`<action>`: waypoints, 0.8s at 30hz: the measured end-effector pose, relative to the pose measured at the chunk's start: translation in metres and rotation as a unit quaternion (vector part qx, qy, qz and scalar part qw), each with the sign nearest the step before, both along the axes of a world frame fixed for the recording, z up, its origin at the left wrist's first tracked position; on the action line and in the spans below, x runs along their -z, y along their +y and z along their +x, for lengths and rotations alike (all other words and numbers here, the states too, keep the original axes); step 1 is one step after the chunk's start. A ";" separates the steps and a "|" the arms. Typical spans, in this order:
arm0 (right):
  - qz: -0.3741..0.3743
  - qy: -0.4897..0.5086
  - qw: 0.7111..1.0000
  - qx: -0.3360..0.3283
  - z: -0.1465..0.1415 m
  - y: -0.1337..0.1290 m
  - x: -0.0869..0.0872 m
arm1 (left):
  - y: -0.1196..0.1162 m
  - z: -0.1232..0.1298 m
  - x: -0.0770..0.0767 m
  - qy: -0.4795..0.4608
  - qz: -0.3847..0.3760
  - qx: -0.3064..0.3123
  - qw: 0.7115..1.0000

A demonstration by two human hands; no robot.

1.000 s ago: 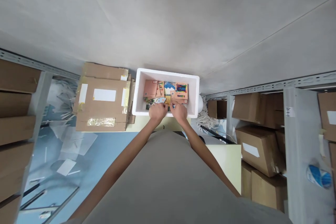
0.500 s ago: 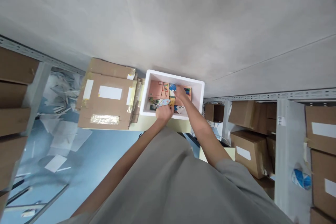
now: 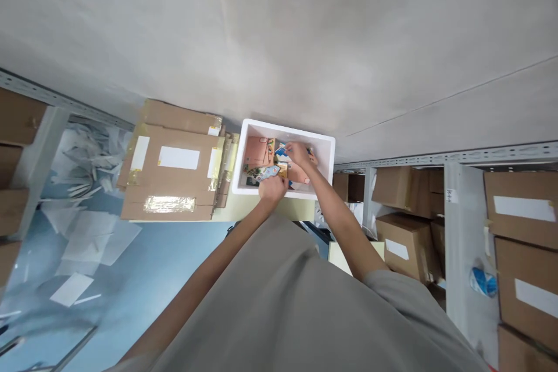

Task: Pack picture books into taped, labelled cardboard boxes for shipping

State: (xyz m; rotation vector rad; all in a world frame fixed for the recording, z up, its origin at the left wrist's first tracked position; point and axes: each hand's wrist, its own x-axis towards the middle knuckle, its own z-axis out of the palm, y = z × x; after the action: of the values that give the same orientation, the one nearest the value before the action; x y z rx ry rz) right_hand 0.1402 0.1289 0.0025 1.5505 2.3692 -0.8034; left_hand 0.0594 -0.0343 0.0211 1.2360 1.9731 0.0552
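A white foam box point(image 3: 332, 157) stands in front of me with colourful printed paper cards inside. My left hand point(image 3: 272, 188) is closed at the box's near edge, around several cards; a light-blue patterned card point(image 3: 264, 173) sticks out at its left, and a small yellow card point(image 3: 283, 170) shows above the knuckles. Inside the box, my right hand point(image 3: 298, 153) pinches a blue-and-white card point(image 3: 281, 150) by its fingertips. Salmon-pink cards point(image 3: 256, 151) lie at the box's left end. More pink ones point(image 3: 299, 173) lie under my right wrist, partly hidden.
Flattened cardboard boxes point(image 3: 174, 180) are stacked left of the foam box on a pale yellow tabletop point(image 3: 244, 208). Metal shelving point(image 3: 455, 232) with cardboard cartons point(image 3: 403, 247) stands at the right. Loose white sheets point(image 3: 89, 232) lie on the blue floor at left. A grey wall point(image 3: 279, 40) rises behind.
My right hand has shifted slightly left, and the blue-and-white card is now tilted at its fingertips. More pink shows beneath that hand. My left hand stays at the near edge; the view has shifted slightly.
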 end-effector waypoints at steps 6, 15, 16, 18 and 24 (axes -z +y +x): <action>0.113 0.129 0.977 0.130 0.040 -0.041 -0.053 | -0.008 -0.001 -0.002 0.010 0.024 0.031 0.999; 0.205 0.495 0.691 0.486 0.114 -0.164 -0.136 | -0.021 0.000 -0.003 0.054 0.079 0.071 0.993; 0.212 0.517 0.656 0.508 0.119 -0.182 -0.143 | -0.023 -0.001 -0.002 0.056 0.093 0.076 0.991; 0.223 0.551 0.588 0.549 0.130 -0.218 -0.156 | -0.026 -0.005 0.002 0.054 0.125 0.088 0.987; 0.252 0.585 0.454 0.624 0.178 -0.315 -0.174 | -0.045 0.009 -0.006 -0.064 0.283 0.037 0.956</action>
State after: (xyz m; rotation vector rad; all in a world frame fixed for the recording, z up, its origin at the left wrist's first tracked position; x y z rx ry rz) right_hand 0.3185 -0.1863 0.1763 4.1735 1.1263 -2.0012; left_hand 0.0689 -0.0790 0.0267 1.6153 1.8522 0.6883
